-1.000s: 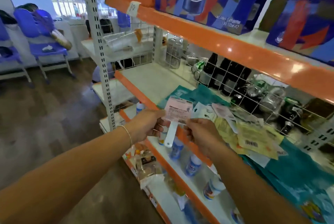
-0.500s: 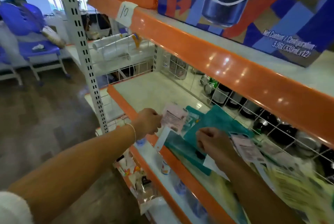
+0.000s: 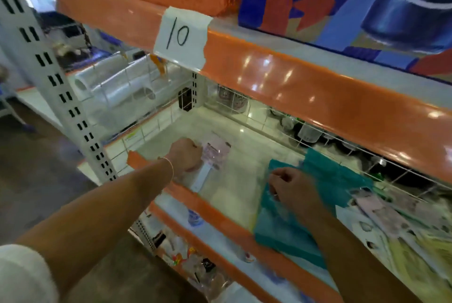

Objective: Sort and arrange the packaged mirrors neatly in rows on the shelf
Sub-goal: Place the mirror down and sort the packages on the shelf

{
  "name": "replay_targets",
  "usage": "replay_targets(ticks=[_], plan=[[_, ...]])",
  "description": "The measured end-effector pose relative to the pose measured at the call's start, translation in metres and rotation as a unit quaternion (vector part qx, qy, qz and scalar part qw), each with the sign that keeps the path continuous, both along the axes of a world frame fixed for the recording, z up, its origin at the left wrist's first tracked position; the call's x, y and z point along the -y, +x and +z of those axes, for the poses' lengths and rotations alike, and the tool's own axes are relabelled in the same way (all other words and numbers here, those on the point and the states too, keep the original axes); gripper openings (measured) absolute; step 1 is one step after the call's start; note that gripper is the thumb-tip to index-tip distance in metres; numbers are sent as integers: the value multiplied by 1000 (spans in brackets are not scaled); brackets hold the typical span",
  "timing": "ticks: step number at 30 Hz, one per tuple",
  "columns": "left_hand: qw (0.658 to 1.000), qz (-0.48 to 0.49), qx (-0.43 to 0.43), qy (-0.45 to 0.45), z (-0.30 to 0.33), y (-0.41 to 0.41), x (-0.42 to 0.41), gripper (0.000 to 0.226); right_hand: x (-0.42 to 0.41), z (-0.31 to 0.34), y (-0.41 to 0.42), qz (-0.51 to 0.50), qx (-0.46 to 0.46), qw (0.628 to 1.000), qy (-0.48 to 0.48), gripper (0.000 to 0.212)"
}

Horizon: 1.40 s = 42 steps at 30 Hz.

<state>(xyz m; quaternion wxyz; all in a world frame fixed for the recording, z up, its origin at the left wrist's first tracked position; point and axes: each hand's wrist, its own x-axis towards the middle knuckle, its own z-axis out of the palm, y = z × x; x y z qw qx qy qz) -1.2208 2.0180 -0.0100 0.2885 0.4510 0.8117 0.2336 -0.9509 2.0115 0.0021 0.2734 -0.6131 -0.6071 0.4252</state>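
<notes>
My left hand [image 3: 184, 154] grips a pink packaged mirror [image 3: 216, 155] with a white handle, low over the bare left part of the white shelf [image 3: 247, 141]. My right hand [image 3: 291, 189] hovers over a teal package [image 3: 288, 226] that lies at the shelf's front edge, its fingers curled; whether it holds anything is unclear. To the right lies a loose pile of packaged mirrors [image 3: 391, 224] in pink, white and yellow, blurred.
An orange-edged upper shelf [image 3: 293, 82] with a paper label "10" [image 3: 181, 35] hangs close overhead. A wire grid [image 3: 318, 141] backs the shelf, with bottles behind it. A white perforated upright [image 3: 56, 87] stands at the left. Lower shelves hold small bottles.
My left hand has carried the pink mirror leftward and down onto the bare shelf area. My right hand let go of it and moved over the teal package. The view moved closer in.
</notes>
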Motion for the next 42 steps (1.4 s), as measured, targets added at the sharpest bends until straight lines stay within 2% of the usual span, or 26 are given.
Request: replay_targets(ticks=[5, 9, 12, 16, 19, 23, 26, 30, 36, 39, 42], plan=[[999, -37, -27, -9, -14, -28, -20, 37, 4, -5, -23, -30, -4, 999, 13, 7], [986, -100, -121, -48, -18, -40, -23, 35, 5, -8, -33, -60, 4, 998, 16, 7], [971, -144, -175, -73, -24, -50, -25, 22, 4, -9, -35, -73, 0, 997, 8, 9], [966, -140, -216, 3, -20, -40, -25, 28, 6, -3, -28, -70, 22, 997, 14, 9], [943, -184, -268, 70, -9, -4, -29, 28, 6, -1, -13, -93, 19, 995, 19, 14], [924, -266, -233, 145, 4, 72, -29, 24, 9, 7, 20, -121, 37, 991, 37, 17], [918, -323, -175, 150, 16, 133, -25, 27, 14, 14, 52, -139, 38, 989, 40, 18], [901, -373, -145, 166, 27, 203, -17, 26, 25, 21, 101, -168, 50, 983, 52, 29], [870, -451, -108, 167, 27, 281, 0, 31, 39, 19, 170, -197, 99, 974, 58, 10], [867, -456, -114, 164, 27, 308, 5, 31, 44, 13, 202, -195, 171, 964, 57, 13], [870, -453, -119, 154, 23, 327, 10, 32, 50, 7, 229, -187, 251, 948, 59, 25]])
